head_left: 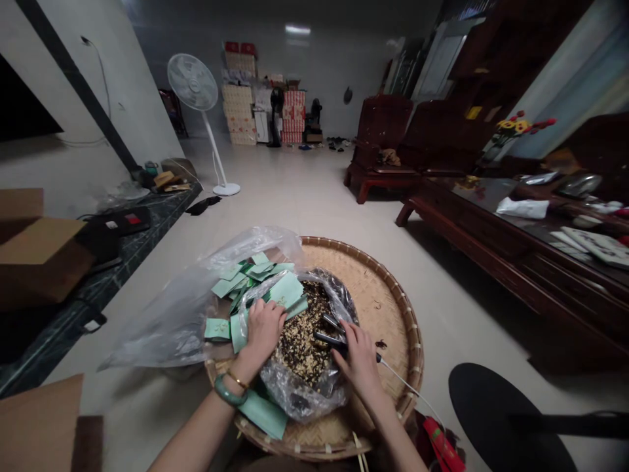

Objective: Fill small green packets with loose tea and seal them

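Observation:
My left hand has its fingers closed over a pale green packet at the left side of an open clear bag. Dark and cream dried flakes fill that bag. In my right hand is a black two-armed hair straightener, its arms apart above the flakes and a white cord trailing from it. More green packets lie heaped at the left on a large clear plastic bag. A round woven bamboo tray carries all of this.
A dark round stand base sits on the floor at right, near a red packet. Cardboard boxes stand at left. A white fan stands farther back, and a wooden table is at right.

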The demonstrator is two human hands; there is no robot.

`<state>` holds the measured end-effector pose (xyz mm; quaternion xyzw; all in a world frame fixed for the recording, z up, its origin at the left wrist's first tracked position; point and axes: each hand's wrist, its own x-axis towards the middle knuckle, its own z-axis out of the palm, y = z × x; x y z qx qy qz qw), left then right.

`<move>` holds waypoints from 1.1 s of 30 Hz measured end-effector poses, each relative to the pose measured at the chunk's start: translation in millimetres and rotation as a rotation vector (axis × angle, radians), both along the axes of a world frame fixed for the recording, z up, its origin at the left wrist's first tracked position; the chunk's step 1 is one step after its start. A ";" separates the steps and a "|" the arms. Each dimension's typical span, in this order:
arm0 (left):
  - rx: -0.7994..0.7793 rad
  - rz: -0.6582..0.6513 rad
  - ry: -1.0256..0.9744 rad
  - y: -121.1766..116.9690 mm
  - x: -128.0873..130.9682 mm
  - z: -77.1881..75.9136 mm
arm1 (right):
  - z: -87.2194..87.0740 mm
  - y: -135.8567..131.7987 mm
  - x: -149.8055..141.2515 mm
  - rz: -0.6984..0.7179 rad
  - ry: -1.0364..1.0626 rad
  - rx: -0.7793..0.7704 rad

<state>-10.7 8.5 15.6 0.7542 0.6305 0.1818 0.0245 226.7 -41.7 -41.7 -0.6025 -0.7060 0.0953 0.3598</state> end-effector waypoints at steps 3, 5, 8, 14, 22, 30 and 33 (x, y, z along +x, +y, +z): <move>-0.003 0.047 -0.286 3.5 -10.1 -5.1 | -8.0 9.8 8.4 0.005 -0.085 0.005; -0.047 0.104 -0.519 3.9 -13.9 -7.6 | -8.8 21.5 13.1 0.007 -0.077 0.032; -0.146 0.137 -0.802 1.1 -13.6 -8.1 | -5.3 38.6 17.8 0.032 -0.046 0.049; -0.341 0.038 -1.022 -12.6 -0.4 -0.2 | 19.2 34.4 3.5 0.094 0.139 0.132; -0.458 -0.071 -1.076 -29.7 20.3 6.3 | 56.0 14.0 -42.4 0.209 0.283 0.259; -0.413 -0.126 -0.990 -45.4 34.0 -0.6 | 44.7 7.0 -45.2 0.237 0.272 0.464; -0.393 -0.109 -1.001 -49.9 40.2 -3.5 | 41.6 6.6 -44.5 0.204 0.265 0.525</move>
